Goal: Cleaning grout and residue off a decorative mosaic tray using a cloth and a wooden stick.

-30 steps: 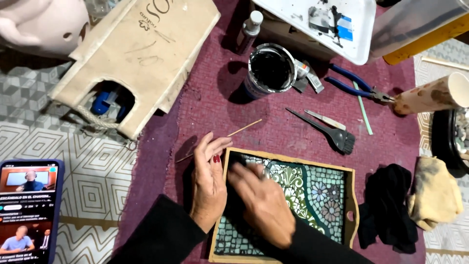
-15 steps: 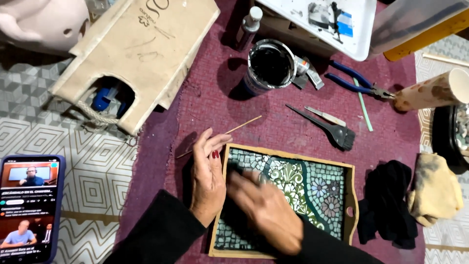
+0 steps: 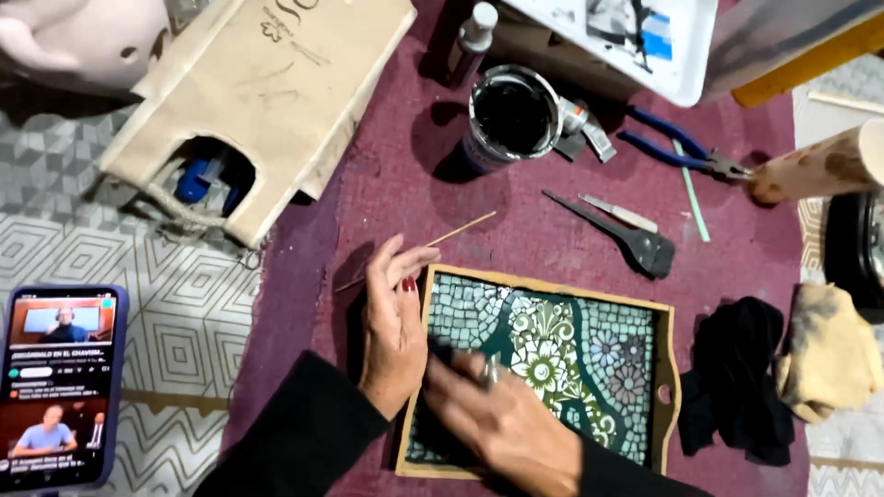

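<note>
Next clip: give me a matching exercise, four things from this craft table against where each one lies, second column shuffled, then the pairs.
Things:
1. phone
2. paint can
3. black cloth
4. left hand

Places:
A. right of the mosaic tray
B. on the tray's left edge
C. bottom left, on the patterned surface
D. above the tray, beside the blue-handled pliers

Pairs: 1-C, 2-D, 3-A, 4-B

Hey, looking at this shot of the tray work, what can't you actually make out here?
Head view only:
- Tray's near left tiles: covered by the right hand.
- Right hand's fingertips: blurred, so a held tool can't be told.
- Stick: its lower end hides behind the left hand.
- Can contents: just dark.
- White bin: cut off by the top edge.
</note>
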